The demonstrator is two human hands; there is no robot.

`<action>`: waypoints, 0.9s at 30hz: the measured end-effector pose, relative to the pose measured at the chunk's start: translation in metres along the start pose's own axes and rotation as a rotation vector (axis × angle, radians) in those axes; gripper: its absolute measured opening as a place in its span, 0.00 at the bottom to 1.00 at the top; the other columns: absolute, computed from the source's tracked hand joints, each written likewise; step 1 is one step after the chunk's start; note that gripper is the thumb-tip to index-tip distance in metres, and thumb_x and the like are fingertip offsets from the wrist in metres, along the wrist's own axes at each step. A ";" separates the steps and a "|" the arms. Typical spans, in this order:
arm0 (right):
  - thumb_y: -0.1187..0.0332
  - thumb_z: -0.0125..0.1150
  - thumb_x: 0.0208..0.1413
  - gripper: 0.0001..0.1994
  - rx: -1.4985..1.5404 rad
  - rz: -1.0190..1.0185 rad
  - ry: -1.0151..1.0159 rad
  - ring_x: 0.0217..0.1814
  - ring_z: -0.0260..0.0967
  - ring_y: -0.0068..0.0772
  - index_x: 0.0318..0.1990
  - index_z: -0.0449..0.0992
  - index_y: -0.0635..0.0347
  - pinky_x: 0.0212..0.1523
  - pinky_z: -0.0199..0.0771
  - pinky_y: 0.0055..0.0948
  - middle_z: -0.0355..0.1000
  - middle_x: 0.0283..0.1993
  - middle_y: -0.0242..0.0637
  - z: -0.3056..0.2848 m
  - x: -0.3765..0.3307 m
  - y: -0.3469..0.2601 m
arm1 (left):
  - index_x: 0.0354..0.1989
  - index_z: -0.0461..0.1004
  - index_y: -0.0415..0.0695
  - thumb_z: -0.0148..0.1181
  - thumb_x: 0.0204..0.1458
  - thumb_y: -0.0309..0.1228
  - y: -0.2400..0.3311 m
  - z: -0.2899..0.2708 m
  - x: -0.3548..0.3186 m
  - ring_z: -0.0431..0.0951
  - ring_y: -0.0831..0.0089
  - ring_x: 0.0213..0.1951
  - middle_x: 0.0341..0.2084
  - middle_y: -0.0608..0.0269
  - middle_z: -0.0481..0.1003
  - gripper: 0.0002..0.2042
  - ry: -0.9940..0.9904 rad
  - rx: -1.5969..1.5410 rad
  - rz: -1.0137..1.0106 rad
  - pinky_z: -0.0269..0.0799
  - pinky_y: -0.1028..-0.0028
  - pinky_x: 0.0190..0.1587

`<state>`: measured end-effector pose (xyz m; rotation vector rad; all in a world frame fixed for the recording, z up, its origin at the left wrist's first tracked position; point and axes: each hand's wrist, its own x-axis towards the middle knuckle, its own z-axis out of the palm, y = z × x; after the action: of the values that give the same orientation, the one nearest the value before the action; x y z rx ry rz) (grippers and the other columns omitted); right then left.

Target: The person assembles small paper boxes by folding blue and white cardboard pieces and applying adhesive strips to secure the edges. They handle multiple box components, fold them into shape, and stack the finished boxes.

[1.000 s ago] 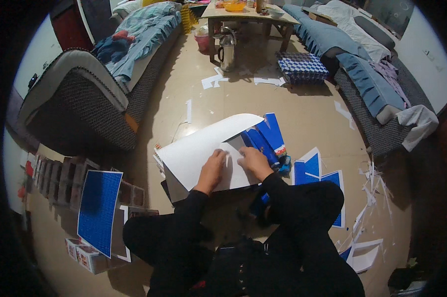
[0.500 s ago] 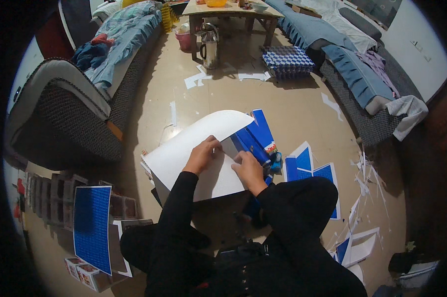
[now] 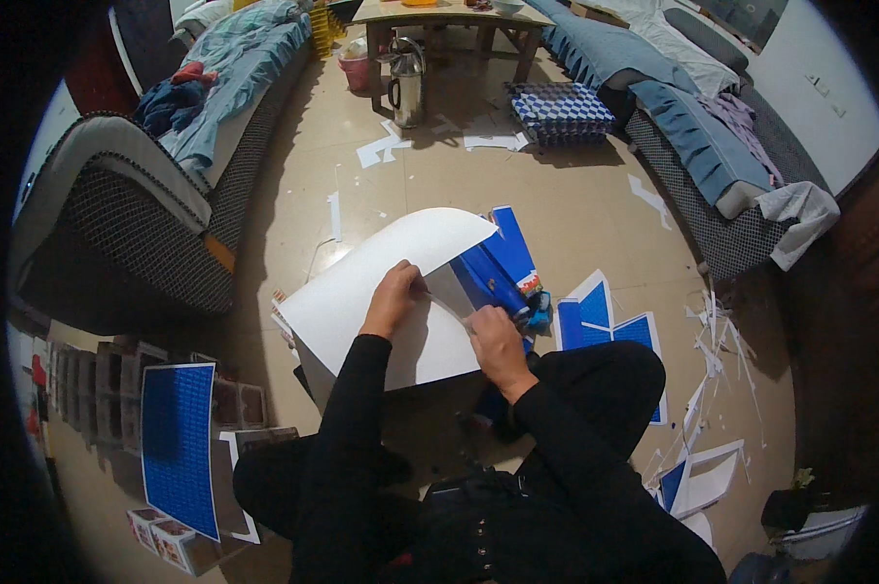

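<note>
Left hand (image 3: 393, 297) pinches the edge of a big white sheet (image 3: 361, 292) that lies on the floor (image 3: 575, 209) in front of the seated person, fingers pressed together at the edge where a grey flap (image 3: 451, 287) folds back; holding there seems to keep the curling sheet from springing up. Right hand (image 3: 493, 341) rests curled, knuckles up, on the sheet's near right edge, pressing it down just beside the flap; whether it grips anything I cannot tell. The sheet's far side arches upward, so both hands sit on the side closest to the body, where it can be pinned flat. Touching the sheet on the right lies a blue card (image 3: 502, 258), with a small red and teal thing at its near end, and more blue pieces (image 3: 605, 316) lie a little further right, within easy reach. White offcuts (image 3: 717, 336) are scattered further right. A blue patterned sheet (image 3: 179, 443) lies over boxes to the left, well apart.
</note>
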<state>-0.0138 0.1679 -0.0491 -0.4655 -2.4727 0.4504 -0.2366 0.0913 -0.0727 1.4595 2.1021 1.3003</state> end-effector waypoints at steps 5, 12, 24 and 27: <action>0.73 0.53 0.51 0.08 -0.196 -0.202 -0.082 0.42 0.66 0.40 0.39 0.73 0.58 0.41 0.68 0.36 0.67 0.36 0.38 -0.008 -0.010 -0.001 | 0.23 0.73 0.37 0.69 0.36 0.27 0.006 0.004 -0.008 0.72 0.58 0.31 0.27 0.53 0.69 0.10 0.107 0.015 -0.064 0.70 0.67 0.35; 0.75 0.52 0.51 0.17 -0.201 -0.240 -0.239 0.45 0.65 0.42 0.50 0.70 0.65 0.40 0.68 0.36 0.67 0.40 0.41 -0.009 -0.001 -0.005 | 0.23 0.73 0.38 0.73 0.31 0.29 -0.009 0.021 -0.016 0.71 0.61 0.30 0.27 0.55 0.69 0.14 0.246 0.018 -0.028 0.70 0.67 0.33; 0.61 0.61 0.52 0.31 -0.224 -0.238 -0.278 0.47 0.65 0.41 0.60 0.63 0.69 0.40 0.67 0.36 0.67 0.46 0.43 -0.023 -0.011 -0.015 | 0.23 0.74 0.40 0.69 0.29 0.23 -0.017 0.033 -0.015 0.73 0.62 0.31 0.26 0.56 0.69 0.11 0.323 -0.045 -0.198 0.72 0.68 0.35; 0.57 0.64 0.50 0.30 -0.229 -0.130 -0.263 0.44 0.65 0.42 0.56 0.67 0.68 0.39 0.67 0.37 0.67 0.43 0.43 -0.050 -0.042 -0.016 | 0.24 0.73 0.40 0.65 0.32 0.21 -0.009 0.036 -0.014 0.73 0.64 0.31 0.27 0.57 0.69 0.09 0.320 -0.050 -0.188 0.72 0.70 0.35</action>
<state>0.0444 0.1468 -0.0240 -0.3508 -2.8058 0.1846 -0.2124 0.0973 -0.1033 1.0598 2.3149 1.5824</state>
